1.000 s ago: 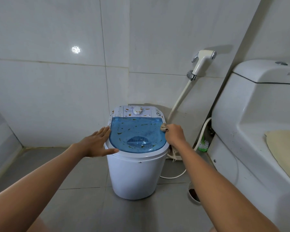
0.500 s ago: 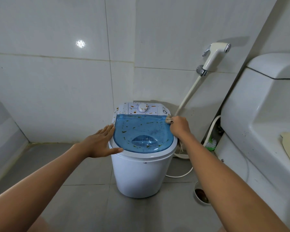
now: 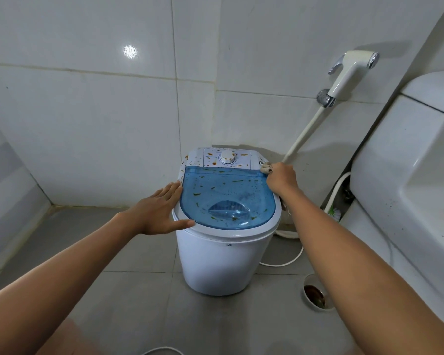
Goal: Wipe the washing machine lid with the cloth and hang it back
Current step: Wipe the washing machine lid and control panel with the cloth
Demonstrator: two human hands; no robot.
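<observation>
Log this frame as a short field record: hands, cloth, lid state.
left hand: open, flat on the washer's left rim
right hand: closed on the cloth
cloth: bunched at the lid's back right corner
lid: blue, shut, orange-brown specks all over
dial: on the panel behind the lid
sprayer: on the wall, right of the washer

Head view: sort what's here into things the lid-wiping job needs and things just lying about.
For the job:
washing machine lid
cloth, bunched in the right hand
left hand, flat against the washer's rim

Just about:
bidet sprayer
toilet
floor drain
</observation>
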